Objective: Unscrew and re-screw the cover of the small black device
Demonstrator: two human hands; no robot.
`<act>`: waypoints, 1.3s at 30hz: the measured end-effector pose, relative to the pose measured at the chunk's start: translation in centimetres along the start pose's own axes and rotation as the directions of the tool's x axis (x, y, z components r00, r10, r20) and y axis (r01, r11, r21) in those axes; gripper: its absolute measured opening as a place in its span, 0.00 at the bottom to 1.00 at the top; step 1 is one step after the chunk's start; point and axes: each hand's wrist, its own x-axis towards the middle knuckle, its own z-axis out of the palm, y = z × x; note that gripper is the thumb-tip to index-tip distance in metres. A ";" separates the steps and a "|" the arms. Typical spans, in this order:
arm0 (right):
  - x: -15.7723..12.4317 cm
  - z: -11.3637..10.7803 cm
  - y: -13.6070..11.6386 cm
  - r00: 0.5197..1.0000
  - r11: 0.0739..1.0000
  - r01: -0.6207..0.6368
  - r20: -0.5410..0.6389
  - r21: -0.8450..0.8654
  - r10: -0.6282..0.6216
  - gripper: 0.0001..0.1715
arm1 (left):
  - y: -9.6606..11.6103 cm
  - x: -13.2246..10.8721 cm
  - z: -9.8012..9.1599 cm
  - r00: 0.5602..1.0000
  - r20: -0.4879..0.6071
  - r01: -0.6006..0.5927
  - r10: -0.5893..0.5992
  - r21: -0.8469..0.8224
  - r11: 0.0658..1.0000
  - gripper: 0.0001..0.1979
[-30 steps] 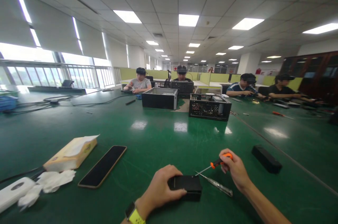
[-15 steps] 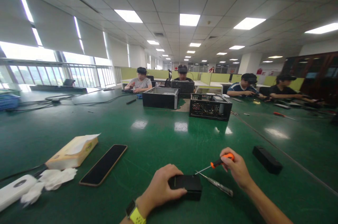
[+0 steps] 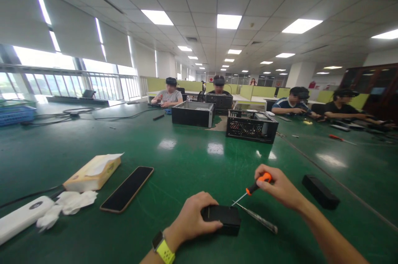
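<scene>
The box (image 3: 229,214) lies on the worktop (image 3: 186,164), directly before the person. The left hand (image 3: 195,213) is half curled, its thumb on the near side and its fingers at the far side, gripping the box's left end. The right hand (image 3: 276,184) is curled about the handle of a screwdriver (image 3: 253,190), its shaft slanting down to the box's far right corner. Whether the tip is seated there, I cannot tell.

Hazards noted. Pressed hard at that slant without a firm seat, the tip could skid off the corner. The box is gripped at one end only; force at the other could swing it on the glossy worktop. A clear-handled driver (image 3: 260,219) lies just beside the box, its point close to the screwdriver's tip; a slip could knock it. The phone (image 3: 127,189), well apart, appears at little risk.
</scene>
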 end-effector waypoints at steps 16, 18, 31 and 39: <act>1.8 2.5 -6.5 0.995 0.901 0.093 0.059 -0.423 -0.075 0.10 | 0.0 0.0 0.2 0.999 -0.034 -0.019 0.019 -0.005 1.000 0.17; 1.7 2.1 -6.7 0.991 0.933 0.121 0.100 -0.340 -0.092 0.15 | -0.1 0.0 0.2 0.999 -0.037 -0.019 0.019 -0.009 1.000 0.17; 1.6 2.5 -6.6 0.981 0.915 0.191 0.113 -0.356 -0.161 0.17 | -0.1 0.0 0.1 0.999 -0.031 -0.017 0.017 -0.015 1.000 0.17; 1.7 2.4 -6.4 0.988 0.885 0.152 0.040 -0.439 -0.150 0.14 | 0.0 0.0 0.1 1.000 -0.026 -0.001 0.001 -0.003 1.000 0.17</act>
